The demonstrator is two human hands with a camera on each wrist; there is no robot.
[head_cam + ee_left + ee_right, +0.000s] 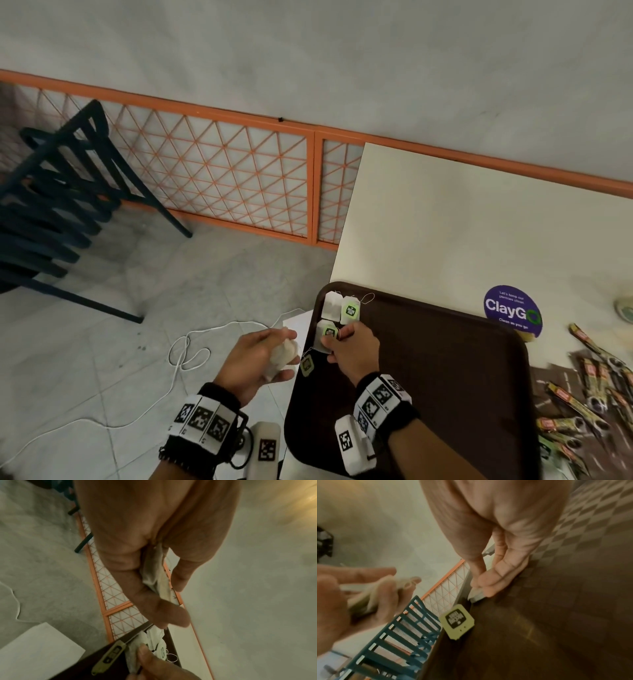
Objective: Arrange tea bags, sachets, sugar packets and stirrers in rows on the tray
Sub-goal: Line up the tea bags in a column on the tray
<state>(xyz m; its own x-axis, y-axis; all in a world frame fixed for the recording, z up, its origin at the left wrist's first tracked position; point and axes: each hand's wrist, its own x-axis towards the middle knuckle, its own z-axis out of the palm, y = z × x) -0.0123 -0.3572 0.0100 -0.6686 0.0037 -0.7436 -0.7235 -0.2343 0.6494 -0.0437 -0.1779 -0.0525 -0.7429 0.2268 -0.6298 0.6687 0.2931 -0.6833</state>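
Our right grip (349,349) pinches a tea bag (325,339) on the tray (445,377); our left grip (260,359) clutches spare tea bags (282,356) beside the worktop (479,222).

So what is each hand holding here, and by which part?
The left hand grips a bunch of tea bags around their middle. The right hand pinches one tea bag on the tray by its edge.

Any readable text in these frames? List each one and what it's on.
"ClayGo": big white lettering on the purple round sticker on the table.
Small lines above and below it on the sticker: too blurred to read.
Green tea bag tags: dark logo, unreadable; in the right wrist view the tag is blurred.
Sachets: print too blurred.
Wristband markers: square codes, no words.
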